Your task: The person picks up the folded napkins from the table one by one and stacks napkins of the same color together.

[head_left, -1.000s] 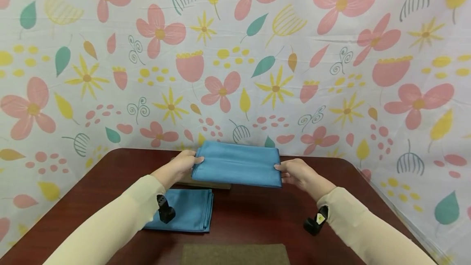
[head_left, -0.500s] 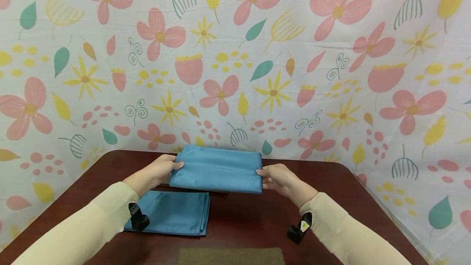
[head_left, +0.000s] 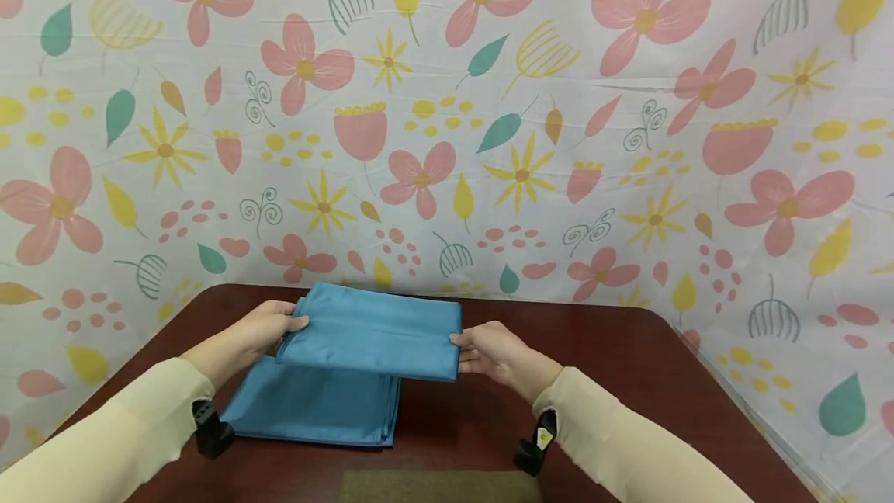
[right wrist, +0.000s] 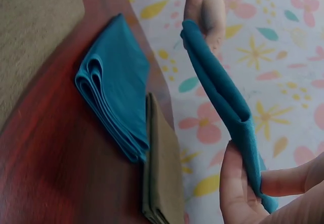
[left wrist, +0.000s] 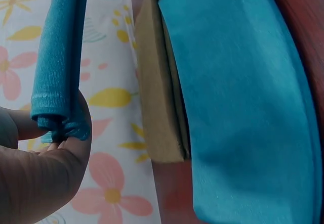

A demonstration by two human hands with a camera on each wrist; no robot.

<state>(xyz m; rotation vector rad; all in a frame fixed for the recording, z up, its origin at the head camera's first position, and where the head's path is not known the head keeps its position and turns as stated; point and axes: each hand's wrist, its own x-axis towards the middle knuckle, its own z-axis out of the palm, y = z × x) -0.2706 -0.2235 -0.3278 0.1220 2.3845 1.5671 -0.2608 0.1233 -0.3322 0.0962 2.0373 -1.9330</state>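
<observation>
A folded blue cloth [head_left: 373,332] is held up off the table, stretched between both hands. My left hand [head_left: 265,326] pinches its left edge, thumb on top and fingers beneath. The right hand [head_left: 499,352] pinches the opposite edge in the same way. Below it, partly covered from above, a second folded blue cloth [head_left: 314,410] lies flat on the table; its layered folds show in the right wrist view. Beside that one, a folded brown cloth [left wrist: 157,82] lies behind it, hidden by the raised cloth in the head view.
The dark reddish table [head_left: 594,379] has rounded far corners. A floral curtain [head_left: 447,138] hangs right behind it and along the sides. An olive-brown, fabric-like piece [head_left: 440,487] shows at the bottom of the head view, cut off by the frame.
Both hands have carried the held blue cloth leftward and slightly lower, over the lying blue cloth. The brown cloth behind has gone out of sight in the head view.
</observation>
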